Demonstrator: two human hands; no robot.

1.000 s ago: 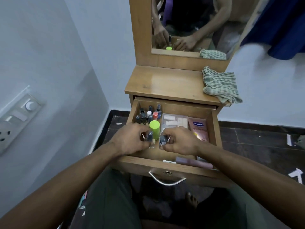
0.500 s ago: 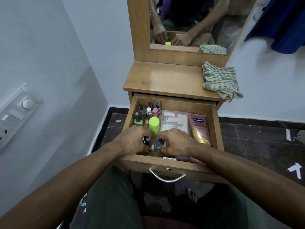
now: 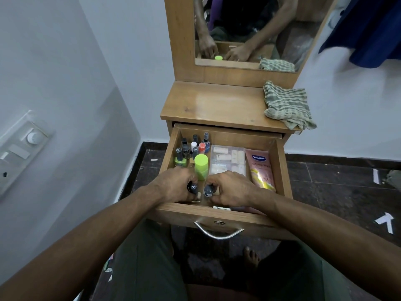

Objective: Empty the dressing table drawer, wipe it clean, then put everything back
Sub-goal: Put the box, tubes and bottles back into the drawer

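Head view: your dressing table drawer (image 3: 280, 168) is pulled out, still full. Both hands are down at its front-left part, close together but not touching. Your left hand (image 3: 175, 187) curls round a small dark-capped bottle (image 3: 193, 187); your right hand (image 3: 230, 187) pinches another dark-capped bottle (image 3: 208, 189) just beside it. Bodies of both bottles are hidden by your fingers, so contents can't be told, probably nail polish.

Back-left corner of the drawer holds a cluster of small bottles (image 3: 194, 145), upright, dark caps mostly, one white, one red. A green polish bottle (image 3: 180, 159) stands at the cluster's left edge. A lime-capped bottle (image 3: 201, 167) stands upright just behind your hands. Middle of the drawer: a clear plastic box (image 3: 227, 158) with pale small items inside, compartments unclear. To its right, against the drawer's right wall, a pink Vaseline tube (image 3: 261, 170) lies flat.

On the table top (image 3: 208, 105), right end, a striped green cloth (image 3: 287, 105) lies crumpled, overhanging the edge. The mirror (image 3: 249, 29) above reflects your hands and the lime cap. A metal handle (image 3: 218, 232) sits on the drawer front.
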